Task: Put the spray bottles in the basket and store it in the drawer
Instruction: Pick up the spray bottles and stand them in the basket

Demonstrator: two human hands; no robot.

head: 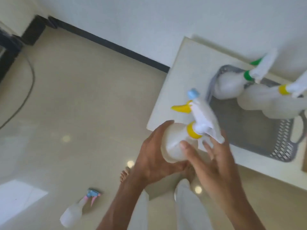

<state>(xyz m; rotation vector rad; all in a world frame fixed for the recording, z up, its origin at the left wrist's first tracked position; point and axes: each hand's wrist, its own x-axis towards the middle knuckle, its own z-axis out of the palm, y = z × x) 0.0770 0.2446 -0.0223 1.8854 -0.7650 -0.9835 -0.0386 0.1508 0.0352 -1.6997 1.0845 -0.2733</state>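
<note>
A translucent spray bottle [176,140] with a yellow collar, yellow trigger and blue nozzle is held up near the white cabinet's corner. My left hand [152,156] grips its body from the left and below. My right hand [214,161] has its fingers spread, the fingertips touching the bottle's right side. A grey mesh basket [282,146] stands on the white cabinet top [184,67]. Leaning inside it are a green-collared bottle [230,85] and a yellow-collared bottle [265,103]. Another spray bottle [74,211], with a pink trigger and blue head, lies on the floor at lower left.
The beige tiled floor [83,105] spreads to the left, with a dark cable [28,90] curving across it. A black skirting [108,42] runs along the white wall. My bare foot [124,175] and light trouser legs show below the hands.
</note>
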